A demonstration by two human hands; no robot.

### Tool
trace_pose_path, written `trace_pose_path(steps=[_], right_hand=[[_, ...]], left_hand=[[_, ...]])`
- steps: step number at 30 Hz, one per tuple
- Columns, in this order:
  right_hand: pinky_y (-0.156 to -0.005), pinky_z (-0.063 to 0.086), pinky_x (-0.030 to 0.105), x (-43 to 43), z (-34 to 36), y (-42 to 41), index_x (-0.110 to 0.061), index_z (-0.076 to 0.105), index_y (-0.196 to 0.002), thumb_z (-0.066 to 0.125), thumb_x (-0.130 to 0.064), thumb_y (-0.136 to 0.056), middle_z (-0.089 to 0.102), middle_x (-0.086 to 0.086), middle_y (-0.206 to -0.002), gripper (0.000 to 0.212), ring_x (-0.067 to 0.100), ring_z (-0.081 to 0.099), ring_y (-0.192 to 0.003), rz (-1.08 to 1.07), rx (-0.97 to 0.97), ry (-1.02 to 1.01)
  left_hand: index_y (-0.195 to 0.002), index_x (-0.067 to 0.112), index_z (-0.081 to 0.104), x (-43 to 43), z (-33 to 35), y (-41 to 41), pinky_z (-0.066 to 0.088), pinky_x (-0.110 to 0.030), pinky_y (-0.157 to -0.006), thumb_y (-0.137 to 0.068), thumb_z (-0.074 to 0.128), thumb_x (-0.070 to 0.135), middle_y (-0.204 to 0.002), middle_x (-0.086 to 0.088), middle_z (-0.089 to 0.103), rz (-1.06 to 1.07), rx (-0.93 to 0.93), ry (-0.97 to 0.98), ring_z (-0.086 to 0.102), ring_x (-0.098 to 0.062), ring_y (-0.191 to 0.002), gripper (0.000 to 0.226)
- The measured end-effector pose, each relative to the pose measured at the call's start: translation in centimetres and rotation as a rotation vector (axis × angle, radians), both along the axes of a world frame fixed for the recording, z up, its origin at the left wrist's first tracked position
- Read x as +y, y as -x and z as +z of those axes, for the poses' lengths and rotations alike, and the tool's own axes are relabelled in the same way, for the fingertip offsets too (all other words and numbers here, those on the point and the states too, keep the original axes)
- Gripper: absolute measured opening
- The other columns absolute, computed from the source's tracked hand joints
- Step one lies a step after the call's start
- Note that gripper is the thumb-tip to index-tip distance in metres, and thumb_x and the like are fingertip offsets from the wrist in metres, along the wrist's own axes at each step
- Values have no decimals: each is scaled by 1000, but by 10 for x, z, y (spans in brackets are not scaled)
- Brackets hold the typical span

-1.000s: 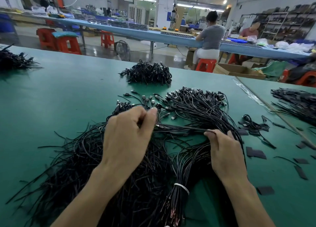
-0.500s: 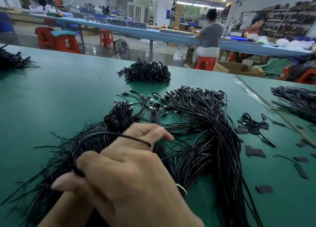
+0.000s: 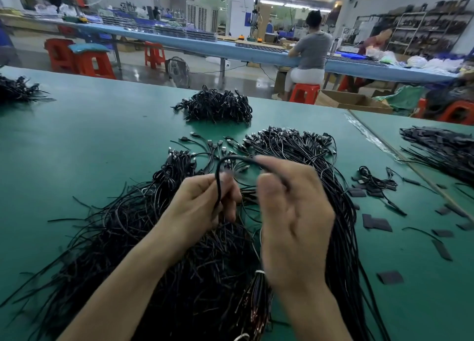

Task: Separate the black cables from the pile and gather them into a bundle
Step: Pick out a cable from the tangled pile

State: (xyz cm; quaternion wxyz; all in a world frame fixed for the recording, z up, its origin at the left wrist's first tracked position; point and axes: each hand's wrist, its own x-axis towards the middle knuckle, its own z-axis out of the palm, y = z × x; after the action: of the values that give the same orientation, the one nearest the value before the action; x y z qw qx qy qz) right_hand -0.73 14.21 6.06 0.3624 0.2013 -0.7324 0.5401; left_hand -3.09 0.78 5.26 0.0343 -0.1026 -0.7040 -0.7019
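Note:
A big pile of black cables [image 3: 123,238] spreads over the green table [image 3: 77,140] in front of me. One black cable [image 3: 232,159] arches between my two hands above the pile. My left hand [image 3: 202,207] grips its left end with curled fingers. My right hand [image 3: 292,220] pinches the other end between thumb and forefinger, and it is blurred. Below my right wrist lies a bundle [image 3: 256,299] tied with a white band. Connector ends [image 3: 289,143] fan out at the far side of the pile.
A separate heap of black cables [image 3: 218,106] lies farther back, another at the far left [image 3: 18,90], and more at the right [image 3: 441,148]. Small dark flat pieces [image 3: 377,224] are scattered to the right. People sit at a blue bench behind.
Both hands have lifted from the pile. One cable, drawn out and looped over my left hand half a second ago, now arches between both hands. The camera has tilted slightly.

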Motion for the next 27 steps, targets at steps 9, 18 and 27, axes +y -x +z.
trace_pose_path(steps=[9,18,27], right_hand=[[-95,51,32,65,-48,30,-29,68,-123,60,-42,-93,61,-21,-111,34,2,58,-106,-105,-507,-613],[-77,57,34,63,-26,46,-13,74,-109,59,-29,-97,71,-2,-97,25,16,64,-87,-289,-231,-601],[-49,54,42,48,24,46,-29,67,-97,57,-31,-101,64,-4,-66,11,14,64,-55,-151,1,-118]], left_hand=[[-63,22,60,2,22,-16,35,-17,-42,-93,49,41,-49,6,43,-155,2,-488,35,-5,-41,37],[-78,22,68,-9,20,-9,34,-15,-41,-99,47,39,-48,10,40,-238,-17,-780,31,0,-37,34],[-98,42,69,18,-29,-5,40,-19,-47,-71,65,72,-69,9,67,-217,-118,484,49,-4,-51,41]])
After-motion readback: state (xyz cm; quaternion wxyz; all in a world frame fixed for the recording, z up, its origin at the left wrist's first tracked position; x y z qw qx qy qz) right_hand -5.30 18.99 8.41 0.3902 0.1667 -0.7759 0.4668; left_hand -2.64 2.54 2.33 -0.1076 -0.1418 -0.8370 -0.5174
